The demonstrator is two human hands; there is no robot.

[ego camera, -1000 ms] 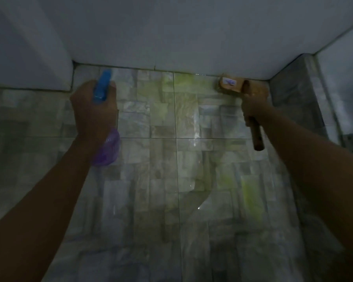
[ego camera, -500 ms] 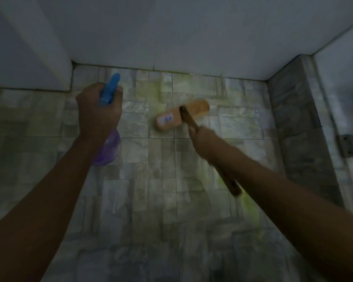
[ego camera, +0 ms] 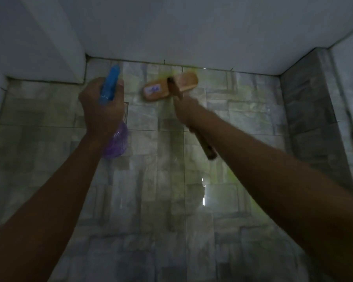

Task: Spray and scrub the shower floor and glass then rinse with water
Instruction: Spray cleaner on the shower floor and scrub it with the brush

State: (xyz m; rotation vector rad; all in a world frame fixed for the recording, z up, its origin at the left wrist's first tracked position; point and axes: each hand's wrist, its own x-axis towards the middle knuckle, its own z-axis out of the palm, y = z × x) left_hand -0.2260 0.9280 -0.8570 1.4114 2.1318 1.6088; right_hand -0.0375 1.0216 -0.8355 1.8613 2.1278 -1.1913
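Site was a dim bathroom shower stall. Glossy, stone-patterned tile floor (ego camera: 147, 216) met plain white walls (ego camera: 192, 31) along grouted joints. A tiled ledge (ego camera: 308, 110) ran along the right side, with yellow-green streaks across the tiles.

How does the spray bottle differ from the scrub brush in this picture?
The spray bottle is blue on top, purple below; the scrub brush is brown. The left hand holds the bottle in the air; the right hand holds the brush head on the floor. Each sits in one hand.
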